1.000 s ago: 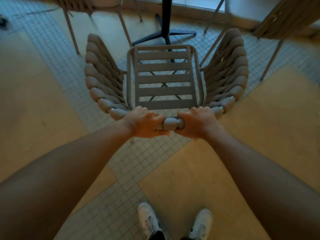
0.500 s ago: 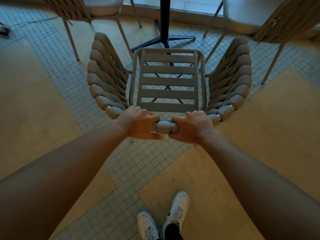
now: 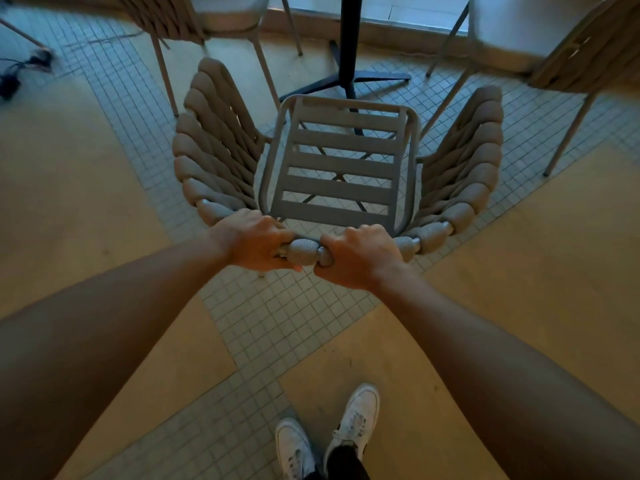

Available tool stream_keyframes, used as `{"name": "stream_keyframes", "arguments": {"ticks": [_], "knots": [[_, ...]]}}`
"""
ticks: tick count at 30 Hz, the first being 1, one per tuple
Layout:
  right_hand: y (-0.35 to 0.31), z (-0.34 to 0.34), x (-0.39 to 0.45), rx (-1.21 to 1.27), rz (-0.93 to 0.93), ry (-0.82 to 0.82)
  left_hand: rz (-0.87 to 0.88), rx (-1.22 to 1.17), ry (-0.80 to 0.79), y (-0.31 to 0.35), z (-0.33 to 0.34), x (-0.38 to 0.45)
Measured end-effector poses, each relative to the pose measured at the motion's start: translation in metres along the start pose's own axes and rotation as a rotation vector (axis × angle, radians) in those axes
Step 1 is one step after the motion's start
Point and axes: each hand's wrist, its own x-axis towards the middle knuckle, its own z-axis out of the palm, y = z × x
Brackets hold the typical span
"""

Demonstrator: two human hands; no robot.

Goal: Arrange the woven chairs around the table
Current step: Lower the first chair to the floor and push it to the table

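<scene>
Hands, left (image 3: 258, 242) and right (image 3: 360, 256), both grip the woven chair's (image 3: 337, 168) top rail, desk post (image 3: 348, 39) upper center.

A person's two forearms are showing bare to the frame's lower edge, with no sleeves, watch or rings visible on the left hand (image 3: 258, 242) or the right hand (image 3: 360, 256). Below the hands, the person is wearing white low-top lace-up sneakers, the left shoe (image 3: 294, 448) plain, the right shoe (image 3: 356, 415) scuffed with dark marks, and dark trouser cuffs (image 3: 343, 462) above them.
</scene>
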Motion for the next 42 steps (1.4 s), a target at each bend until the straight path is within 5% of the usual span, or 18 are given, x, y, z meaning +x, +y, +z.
{"name": "stream_keyframes", "arguments": {"ticks": [23, 42], "knots": [[0.056, -0.009, 0.096, -0.056, 0.062, 0.065, -0.134, 0.121, -0.046, -0.084, -0.022, 0.071], [0.112, -0.021, 0.192, -0.098, 0.176, 0.048, 0.001, 0.12, -0.037, -0.187, -0.046, 0.152]]}}
